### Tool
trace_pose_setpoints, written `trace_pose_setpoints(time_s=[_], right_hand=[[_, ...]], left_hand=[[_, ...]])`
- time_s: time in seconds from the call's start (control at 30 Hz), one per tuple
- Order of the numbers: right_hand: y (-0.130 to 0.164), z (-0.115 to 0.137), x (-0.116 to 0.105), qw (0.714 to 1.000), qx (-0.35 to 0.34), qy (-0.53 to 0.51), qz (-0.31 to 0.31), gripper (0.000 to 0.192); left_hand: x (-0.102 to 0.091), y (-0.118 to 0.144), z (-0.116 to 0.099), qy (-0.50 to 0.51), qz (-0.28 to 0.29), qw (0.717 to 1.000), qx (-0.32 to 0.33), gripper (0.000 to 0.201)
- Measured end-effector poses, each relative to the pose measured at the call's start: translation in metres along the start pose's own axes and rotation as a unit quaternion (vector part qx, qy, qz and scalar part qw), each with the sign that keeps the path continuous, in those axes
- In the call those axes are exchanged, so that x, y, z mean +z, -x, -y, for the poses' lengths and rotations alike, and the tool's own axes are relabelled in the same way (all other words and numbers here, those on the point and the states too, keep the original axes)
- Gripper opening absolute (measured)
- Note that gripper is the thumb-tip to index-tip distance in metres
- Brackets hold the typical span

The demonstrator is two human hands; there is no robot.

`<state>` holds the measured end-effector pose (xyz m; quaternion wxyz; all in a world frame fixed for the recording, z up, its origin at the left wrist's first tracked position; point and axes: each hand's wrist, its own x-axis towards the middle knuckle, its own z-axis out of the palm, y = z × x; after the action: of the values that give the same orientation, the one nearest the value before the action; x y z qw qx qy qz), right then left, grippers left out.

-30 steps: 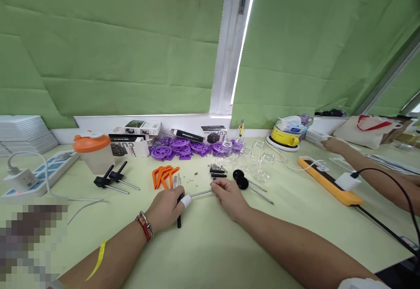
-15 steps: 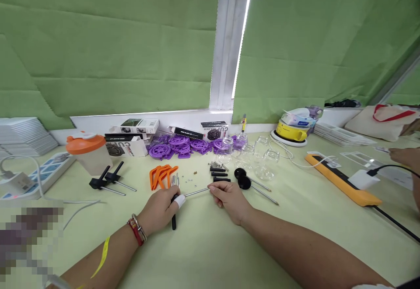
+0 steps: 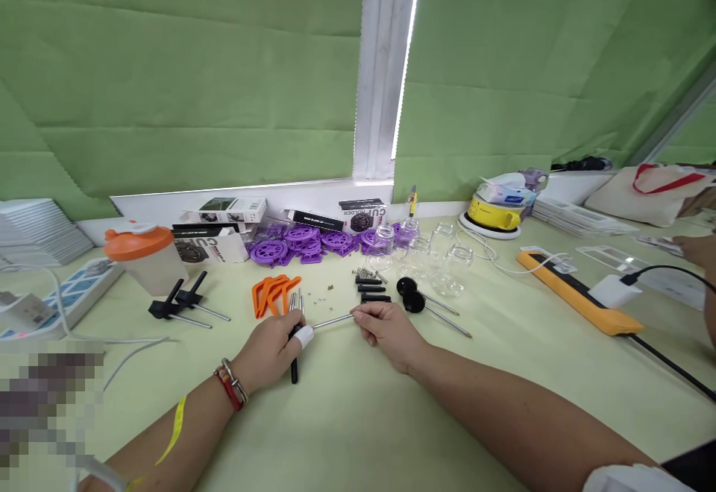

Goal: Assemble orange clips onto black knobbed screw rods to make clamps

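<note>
A thin metal rod spans the gap between my two hands, just above the table. My left hand, with a white wrap on the thumb, is closed around the rod's left end; any handle there is hidden. My right hand pinches the right tip, and whether a small part sits in that pinch I cannot make out. Under or beside my left hand, black-ended metal rods poke out. Beyond the hands are orange angled pieces, tiny metal bits, black cylinders, springs and two black discs with metal shafts.
Purple wheel-shaped parts, boxes and clear glass-like vessels line the back. At left stand an orange-lidded cup, black rod pieces and a power strip. An orange power strip and another person's hand are at right.
The view has shifted slightly, so everything sits a little higher and further left. Both hands keep the same hold on the rod.
</note>
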<state>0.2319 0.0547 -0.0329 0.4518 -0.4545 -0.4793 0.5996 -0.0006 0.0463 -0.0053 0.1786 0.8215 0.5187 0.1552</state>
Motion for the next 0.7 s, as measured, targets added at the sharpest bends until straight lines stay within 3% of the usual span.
trace_pose_setpoints(time_s=[0.7], right_hand=[[0.0022, 0.0015, -0.0028, 0.998, 0.014, 0.050, 0.035, 0.028]], left_hand=[[0.0004, -0.0003, 0.0005, -0.004, 0.004, 1.000, 0.003, 0.022]])
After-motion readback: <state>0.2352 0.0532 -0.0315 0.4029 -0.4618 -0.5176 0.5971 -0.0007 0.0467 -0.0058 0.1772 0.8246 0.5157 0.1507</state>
